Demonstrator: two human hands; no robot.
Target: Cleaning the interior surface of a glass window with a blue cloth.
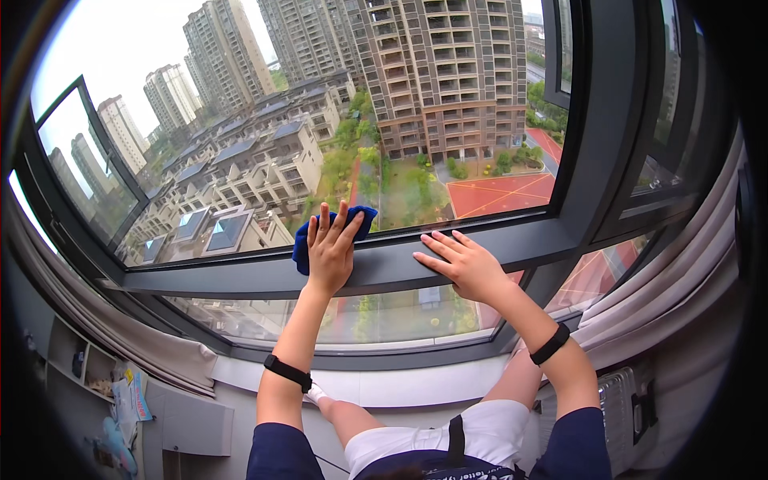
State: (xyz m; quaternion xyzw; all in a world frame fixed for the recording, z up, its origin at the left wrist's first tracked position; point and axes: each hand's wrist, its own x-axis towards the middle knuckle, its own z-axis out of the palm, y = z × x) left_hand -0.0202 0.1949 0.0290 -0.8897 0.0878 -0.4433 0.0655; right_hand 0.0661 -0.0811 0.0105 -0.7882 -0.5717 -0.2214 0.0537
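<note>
My left hand [330, 246] lies with spread fingers on a blue cloth [303, 249], pressing it against the lower edge of the large window pane [414, 192] and its dark frame. The cloth shows on both sides of the fingers. To the right, my right hand [465, 264] rests on the dark window rail [384, 258], its fingers a little apart and holding nothing. Both hands are in front of me, apart from each other. A lower glass pane [408, 312] runs beneath the rail.
An opened window sash [90, 162] stands at the left. Beige curtains hang at the left [132, 336] and right [660, 288]. Below the lower pane is a white sill [384, 387]. A grey cabinet [195, 420] stands lower left, a ribbed suitcase [618, 414] lower right.
</note>
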